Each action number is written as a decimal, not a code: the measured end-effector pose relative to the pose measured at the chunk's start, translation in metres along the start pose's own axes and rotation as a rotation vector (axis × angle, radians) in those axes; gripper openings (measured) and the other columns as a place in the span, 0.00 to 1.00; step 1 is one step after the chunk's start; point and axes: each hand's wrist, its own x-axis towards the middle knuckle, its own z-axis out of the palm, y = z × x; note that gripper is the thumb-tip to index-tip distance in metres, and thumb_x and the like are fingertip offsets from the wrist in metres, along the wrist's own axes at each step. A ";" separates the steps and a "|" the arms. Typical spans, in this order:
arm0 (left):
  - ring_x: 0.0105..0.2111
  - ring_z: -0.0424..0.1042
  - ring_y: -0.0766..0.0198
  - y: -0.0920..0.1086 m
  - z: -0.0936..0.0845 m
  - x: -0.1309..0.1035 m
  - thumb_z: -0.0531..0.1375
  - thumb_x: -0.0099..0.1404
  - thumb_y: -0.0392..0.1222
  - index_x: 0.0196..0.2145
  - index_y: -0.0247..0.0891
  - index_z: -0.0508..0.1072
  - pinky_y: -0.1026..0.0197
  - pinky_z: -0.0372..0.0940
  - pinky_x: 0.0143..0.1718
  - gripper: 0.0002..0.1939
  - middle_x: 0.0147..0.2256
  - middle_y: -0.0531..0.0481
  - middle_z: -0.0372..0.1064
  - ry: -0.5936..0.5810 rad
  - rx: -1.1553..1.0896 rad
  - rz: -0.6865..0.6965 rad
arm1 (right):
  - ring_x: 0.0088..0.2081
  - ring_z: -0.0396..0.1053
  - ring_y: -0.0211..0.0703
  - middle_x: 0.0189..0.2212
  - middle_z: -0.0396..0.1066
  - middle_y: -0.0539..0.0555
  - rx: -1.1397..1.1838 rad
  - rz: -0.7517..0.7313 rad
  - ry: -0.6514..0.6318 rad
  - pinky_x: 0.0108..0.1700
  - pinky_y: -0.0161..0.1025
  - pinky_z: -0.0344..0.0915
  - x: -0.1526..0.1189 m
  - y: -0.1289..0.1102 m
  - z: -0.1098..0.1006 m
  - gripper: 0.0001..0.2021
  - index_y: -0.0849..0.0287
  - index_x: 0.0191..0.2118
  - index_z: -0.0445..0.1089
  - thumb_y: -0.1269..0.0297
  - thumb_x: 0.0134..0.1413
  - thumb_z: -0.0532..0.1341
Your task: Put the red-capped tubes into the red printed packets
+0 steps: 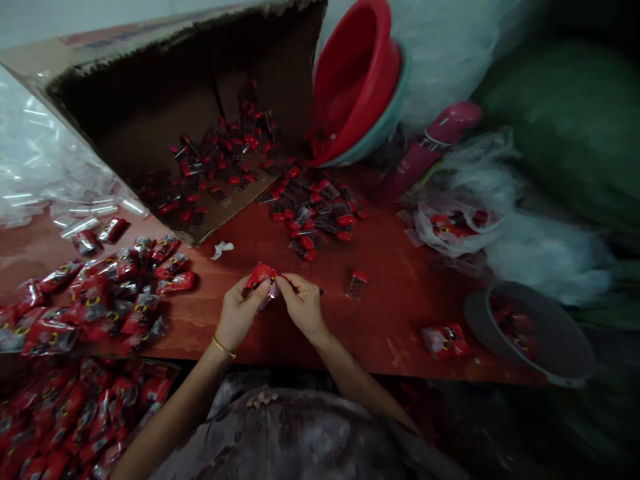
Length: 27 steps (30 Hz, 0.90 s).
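Over the red table's front part, my left hand (240, 308) pinches a small red printed plastic packet (261, 273) by its left side. My right hand (303, 303) has thumb and finger closed on the packet's right edge. Part of the packet is hidden behind my fingers, and what is inside it cannot be made out. To the right of my right hand lies a single small clear container with a red cap (357, 285). A heap of similar red-capped containers (320, 207) lies beyond my hands.
A cardboard box (240, 207) on its side holds more containers. Filled red packets (115, 293) pile up at left, with more in a box below. Clear tubes (83, 227), a red basin (350, 87), a pink thermos (425, 150), plastic bags (540, 247) and a grey basin (565, 347) stand around.
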 end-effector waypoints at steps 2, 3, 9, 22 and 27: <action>0.29 0.72 0.64 -0.002 0.005 -0.003 0.65 0.51 0.47 0.33 0.33 0.77 0.62 0.67 0.35 0.15 0.30 0.47 0.75 0.005 -0.149 -0.065 | 0.24 0.67 0.37 0.22 0.72 0.49 -0.034 -0.031 0.026 0.28 0.33 0.63 -0.003 -0.001 0.000 0.10 0.58 0.28 0.72 0.60 0.54 0.56; 0.27 0.71 0.65 -0.002 0.008 -0.004 0.66 0.50 0.46 0.31 0.33 0.77 0.63 0.67 0.33 0.14 0.29 0.49 0.75 0.030 -0.170 -0.064 | 0.24 0.66 0.37 0.21 0.71 0.49 -0.062 -0.051 0.028 0.28 0.33 0.62 -0.004 -0.001 0.000 0.11 0.58 0.28 0.71 0.60 0.54 0.56; 0.26 0.68 0.68 -0.002 0.017 -0.002 0.66 0.49 0.43 0.27 0.36 0.78 0.67 0.65 0.32 0.09 0.25 0.53 0.73 0.049 -0.072 0.004 | 0.22 0.61 0.35 0.17 0.63 0.47 -0.188 -0.103 0.095 0.28 0.32 0.60 -0.008 0.002 -0.002 0.18 0.57 0.20 0.64 0.59 0.58 0.51; 0.21 0.69 0.72 0.014 0.021 0.014 0.71 0.40 0.41 0.28 0.34 0.76 0.70 0.64 0.23 0.16 0.27 0.52 0.75 0.016 -0.457 -0.452 | 0.52 0.60 0.48 0.49 0.67 0.58 -0.783 -0.320 -0.232 0.54 0.50 0.57 0.017 0.012 -0.119 0.20 0.59 0.48 0.68 0.74 0.49 0.51; 0.23 0.70 0.70 0.014 0.024 0.014 0.70 0.44 0.43 0.28 0.34 0.74 0.67 0.65 0.26 0.14 0.26 0.52 0.74 -0.076 -0.446 -0.527 | 0.59 0.52 0.53 0.58 0.59 0.58 -1.097 -0.234 -0.519 0.55 0.55 0.53 0.032 0.031 -0.190 0.32 0.58 0.55 0.63 0.78 0.38 0.52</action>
